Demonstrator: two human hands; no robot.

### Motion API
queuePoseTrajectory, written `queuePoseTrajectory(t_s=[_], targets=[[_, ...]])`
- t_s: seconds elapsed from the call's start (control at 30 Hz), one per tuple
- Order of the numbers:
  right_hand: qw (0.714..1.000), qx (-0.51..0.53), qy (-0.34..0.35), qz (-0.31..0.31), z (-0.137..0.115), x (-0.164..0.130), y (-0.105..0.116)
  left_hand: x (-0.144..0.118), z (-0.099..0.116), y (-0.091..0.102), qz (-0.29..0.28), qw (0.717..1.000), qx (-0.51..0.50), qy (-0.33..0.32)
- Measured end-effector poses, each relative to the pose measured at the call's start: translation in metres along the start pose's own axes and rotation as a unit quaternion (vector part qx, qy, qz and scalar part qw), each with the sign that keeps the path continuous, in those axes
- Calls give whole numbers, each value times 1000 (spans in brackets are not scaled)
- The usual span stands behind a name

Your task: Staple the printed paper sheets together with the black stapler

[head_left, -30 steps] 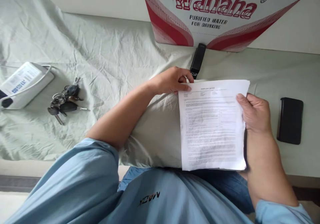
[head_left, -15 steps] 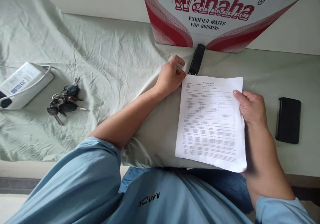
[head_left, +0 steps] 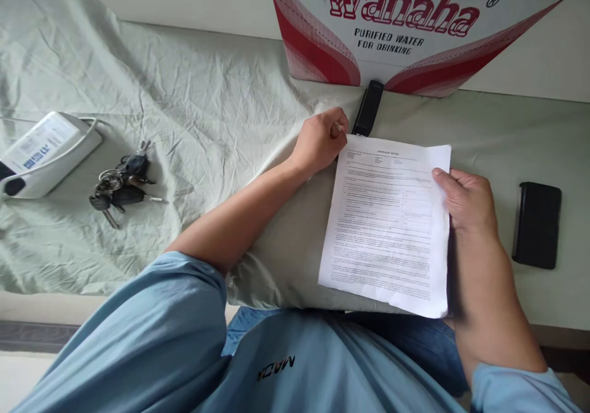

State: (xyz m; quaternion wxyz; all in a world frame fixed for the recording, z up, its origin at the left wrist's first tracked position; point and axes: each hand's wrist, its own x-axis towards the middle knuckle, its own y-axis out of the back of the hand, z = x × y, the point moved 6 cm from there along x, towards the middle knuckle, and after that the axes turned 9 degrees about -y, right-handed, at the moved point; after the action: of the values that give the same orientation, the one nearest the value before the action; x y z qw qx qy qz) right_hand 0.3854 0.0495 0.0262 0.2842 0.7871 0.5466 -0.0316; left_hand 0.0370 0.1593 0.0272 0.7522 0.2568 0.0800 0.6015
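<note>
White rectangular paper (head_left: 387, 228) was clamped in right hand (head_left: 470, 201), left hand (head_left: 321, 136) curled at its top-left corner, grip unclear, black oblong stapler (head_left: 369, 109) beyond it

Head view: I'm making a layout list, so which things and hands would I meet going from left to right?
White labelled item → keys → left hand → printed paper → right hand → what looks like a phone.

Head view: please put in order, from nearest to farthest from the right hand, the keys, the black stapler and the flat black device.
From the right hand:
1. Flat black device, on its right.
2. Black stapler, ahead and to its left.
3. Keys, far to its left.
</note>
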Motion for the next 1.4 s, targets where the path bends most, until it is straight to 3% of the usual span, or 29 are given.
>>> queuePoseTrajectory(t_s=[0.23,0.4,0.57,0.67,0.83,0.9,1.03,1.2,1.4], targets=[[998,41,-18,43,0,-2,-1,-1,2,2,1,1000,25,3],[997,49,-12,65,-3,-2,4,-1,-6,0,-2,999,-31,40],[996,51,-10,71,-3,-3,6,0,-11,-5,-19,998,-49,30],[996,52,-14,67,-3,-3,7,-2,-14,-8,-19,998,-51,-6],[997,46,-24,65,-1,-3,11,-1,-15,-7,-4,989,0,-151],[997,40,-20,69,-2,-4,11,0,-17,-8,-12,984,12,-177],[996,50,-12,68,-2,-3,10,0,-20,-14,-40,986,29,-161],[993,103,-4,56,-1,-3,2,-3,-8,-20,-49,989,45,-131],[994,104,-1,30,7,-14,2,-3,8,-9,-35,993,8,-114]])
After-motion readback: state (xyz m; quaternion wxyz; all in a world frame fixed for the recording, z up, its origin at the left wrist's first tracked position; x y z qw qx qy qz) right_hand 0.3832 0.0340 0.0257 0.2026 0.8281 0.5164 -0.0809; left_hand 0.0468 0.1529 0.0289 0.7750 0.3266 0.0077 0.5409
